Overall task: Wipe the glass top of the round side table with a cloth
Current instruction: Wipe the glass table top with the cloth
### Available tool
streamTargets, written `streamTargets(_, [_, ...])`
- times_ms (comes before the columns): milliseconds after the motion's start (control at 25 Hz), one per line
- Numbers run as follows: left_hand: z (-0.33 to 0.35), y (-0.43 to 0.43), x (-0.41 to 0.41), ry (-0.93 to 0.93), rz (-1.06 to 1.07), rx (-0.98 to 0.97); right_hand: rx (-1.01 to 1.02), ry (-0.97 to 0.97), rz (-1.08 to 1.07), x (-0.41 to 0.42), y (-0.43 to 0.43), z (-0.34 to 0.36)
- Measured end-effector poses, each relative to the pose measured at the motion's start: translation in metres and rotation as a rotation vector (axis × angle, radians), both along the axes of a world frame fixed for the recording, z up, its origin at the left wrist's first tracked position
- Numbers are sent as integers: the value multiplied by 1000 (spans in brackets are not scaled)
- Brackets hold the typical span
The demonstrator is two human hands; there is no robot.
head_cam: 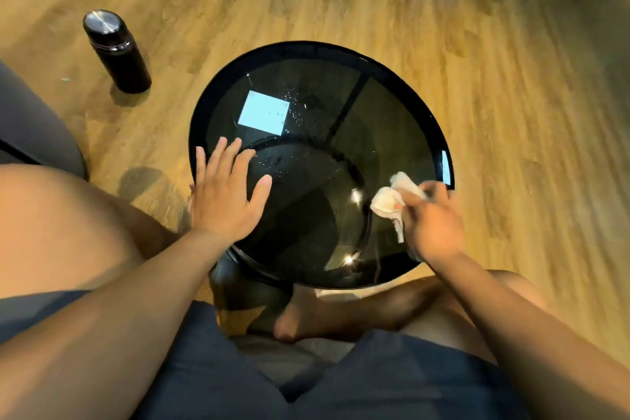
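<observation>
Head view, looking straight down at a person seated on a wooden floor, with a round side table close in front of their legs. The table has a black rim and a dark, smoked glass top.

The left arm reaches forward from the lower left. The left hand lies palm down on the left side of the glass, its heel at the rim. Its fingers are straight and spread, and it grasps nothing.

The right arm comes in from the lower right. The right hand is over the right side of the glass, just inside the rim, slightly blurred. Its fingers are curled around a crumpled white cloth, which bunches out to the left of the knuckles and appears to touch the glass.

Small water droplets speckle the far part of the glass, beside a bright square reflection.

A black flask with a brushed metal cap stands upright on the floor, well apart from the table at the upper left. A bare foot rests below the table's near edge, above dark shorts.
</observation>
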State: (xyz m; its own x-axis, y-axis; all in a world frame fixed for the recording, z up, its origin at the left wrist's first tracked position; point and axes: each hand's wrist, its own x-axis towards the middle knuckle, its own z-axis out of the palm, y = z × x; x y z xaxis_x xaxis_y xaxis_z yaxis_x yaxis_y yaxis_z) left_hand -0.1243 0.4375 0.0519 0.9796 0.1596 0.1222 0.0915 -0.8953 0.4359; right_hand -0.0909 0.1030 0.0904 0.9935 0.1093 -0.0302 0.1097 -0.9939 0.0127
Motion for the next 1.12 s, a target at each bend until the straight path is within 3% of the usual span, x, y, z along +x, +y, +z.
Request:
streamTargets(80, [2, 0, 0, 9, 17, -14, 101, 76, -119, 16, -24, 7])
streamTargets(120, [3, 0, 0, 12, 19, -20, 266, 87, -181, 21, -23, 16])
streamTargets(240, [3, -1, 0, 23, 19, -22, 1190, 167, -498, 19, 9, 58])
streamTargets(320, [3, -1, 1, 25, 16, -25, 1686, 284, -663, 3, 26, 81])
streamTargets(400, [3, -1, 1, 21, 13, -35, 1933, 321, -727, -11, 35, 91])
streamTargets(480, [3, 0, 1, 13, 13, -39, 2027, 389, -743, -18, 39, 87])
streamTargets(600, [1, 1, 0, 4, 10, -39, 1788, 648, -687, -23, 43, 79])
streamTargets(680, [0, 1, 0, -3, 11, -45, 1570, 685, -652, -21, 44, 72])
streamTargets(760, [0, 1, 0, -1, 13, -43, 1222, 522, -518, -13, 39, 68])
streamTargets(840, [-1, 1, 0, 3, 18, -38, 669, 231, -364, -5, 27, 64])
streamTargets(880, [-1, 0, 0, 5, 19, -35, 529, 91, -335, -4, 21, 60])
streamTargets(920, [-1, 0, 1, 5, 20, -32, 521, 25, -341, -9, 24, 55])
streamTargets(1000, [-2, 0, 1, 3, 18, -29, 487, 143, -316, -35, 50, 31])
streamTargets(1080, [-2, 0, 0, -5, 16, -33, 230, 250, -236, -60, 84, -3])
streamTargets(1120, [-3, 0, 0, -12, 15, -33, 142, 214, -202, -63, 93, -17])
